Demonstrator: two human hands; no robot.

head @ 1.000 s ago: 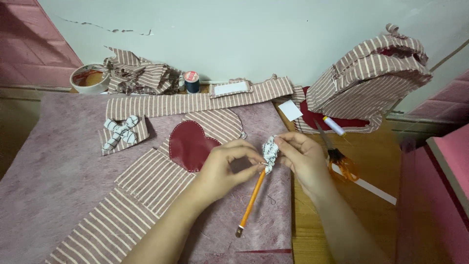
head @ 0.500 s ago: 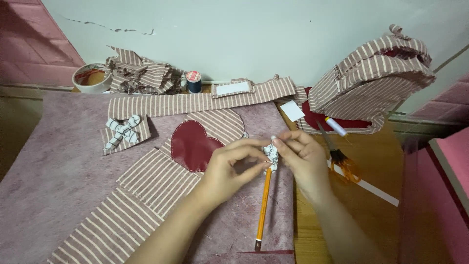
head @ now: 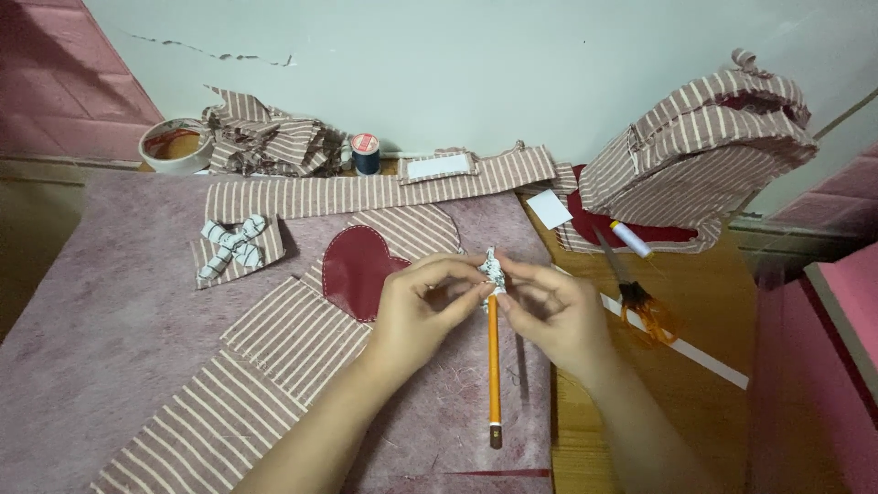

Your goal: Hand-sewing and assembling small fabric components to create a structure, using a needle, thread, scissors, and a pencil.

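Both of your hands meet at the middle of the mat: your left hand (head: pixel 421 306) and your right hand (head: pixel 553 306) are closed in a fingertip pinch on a small striped fabric tube (head: pixel 493 272) bunched over the top end of an orange pencil (head: pixel 494 366). That pencil stands nearly straight up and down in the picture, its dark lower end toward you, hanging over the mauve felt mat (head: pixel 110 329).

By the look of it, you are in the middle of working the narrow tube along the pencil, perhaps turning it right side out. The next move likely calls for a firm grip on the shaft with one hand while the other eases the gathered cloth along it bit by bit, without letting it slip off the tip.

Around you, from biggest down: a striped fabric bag (head: pixel 700 151) against the wall at right, long striped strips (head: pixel 366 194) and panels across the mat, a dark red heart patch (head: pixel 357 270) just left of your left hand, a finished striped bow (head: pixel 231 247) farther left, orange-handled scissors (head: pixel 636 293) on the wooden table to the right, and a blue thread spool (head: pixel 366 154) by the wall.

Your fingers cover most of the tube, so you cannot tell how much of it sits on the pencil or which way it faces. The pencil's top end is hidden under the cloth.
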